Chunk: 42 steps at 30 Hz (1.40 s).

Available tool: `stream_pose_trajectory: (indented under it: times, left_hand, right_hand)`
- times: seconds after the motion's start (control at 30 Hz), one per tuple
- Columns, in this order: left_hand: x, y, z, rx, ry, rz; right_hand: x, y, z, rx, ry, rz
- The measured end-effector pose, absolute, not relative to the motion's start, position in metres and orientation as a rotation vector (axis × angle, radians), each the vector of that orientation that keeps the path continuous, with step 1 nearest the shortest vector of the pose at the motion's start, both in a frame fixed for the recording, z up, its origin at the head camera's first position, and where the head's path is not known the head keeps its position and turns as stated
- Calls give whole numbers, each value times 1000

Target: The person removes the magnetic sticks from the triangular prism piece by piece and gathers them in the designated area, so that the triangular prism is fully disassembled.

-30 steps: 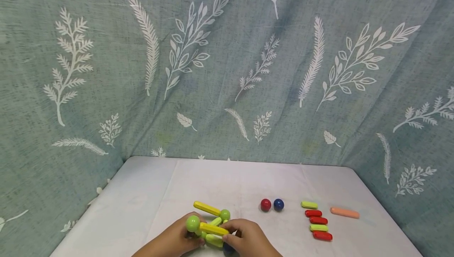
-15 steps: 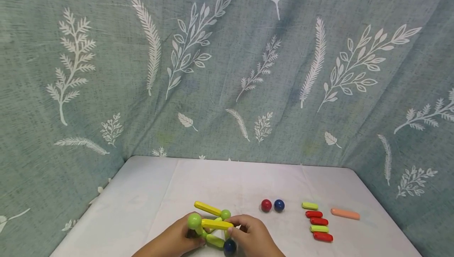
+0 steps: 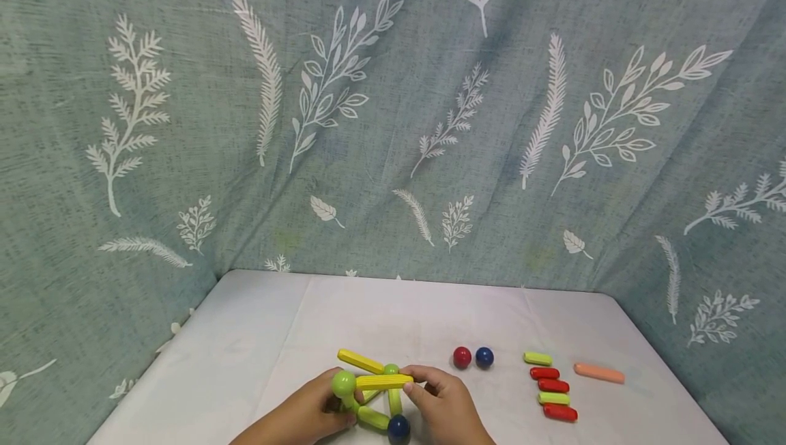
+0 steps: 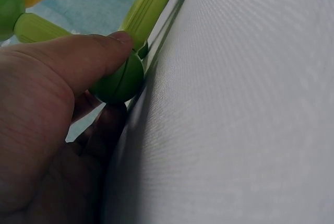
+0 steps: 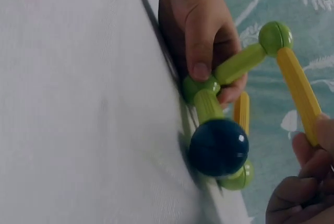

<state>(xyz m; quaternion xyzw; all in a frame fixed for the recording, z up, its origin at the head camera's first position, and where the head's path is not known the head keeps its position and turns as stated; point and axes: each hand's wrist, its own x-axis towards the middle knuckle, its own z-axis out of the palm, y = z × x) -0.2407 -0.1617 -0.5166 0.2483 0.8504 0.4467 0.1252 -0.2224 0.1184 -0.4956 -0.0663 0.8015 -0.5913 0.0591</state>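
Note:
A frame of light green sticks and balls lies on the table, with a dark blue ball at its near corner. My left hand holds its left corner, thumb and fingers round a lower green ball. From there a green stick rises to an upper green ball. A yellow stick runs rightward from that upper ball. Its far end is pinched between the thumb and fingers of my right hand. Behind, another yellow stick meets a green ball.
A red ball and a second blue ball sit beyond my right hand. Farther right lie several short red and green sticks in a column, beside a longer orange stick. Patterned curtain surrounds the white table.
My right hand has shifted slightly right, and the pinched yellow stick has swung from slanting to nearly level in the head view. The near blue ball is now uncovered. My left hand stays at the corner.

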Motion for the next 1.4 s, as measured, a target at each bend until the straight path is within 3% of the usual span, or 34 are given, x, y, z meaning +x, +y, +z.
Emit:
stream_pose_trajectory:
  times: [0.87, 1.4]
  left_hand:
    - [-244, -163, -516, 786, 2552, 1186]
    - [-242, -164, -515, 779, 2528, 1222]
  right_hand:
    - [-223, 125, -470, 212, 2358, -2063]
    - [-220, 128, -468, 20, 2290, -1982]
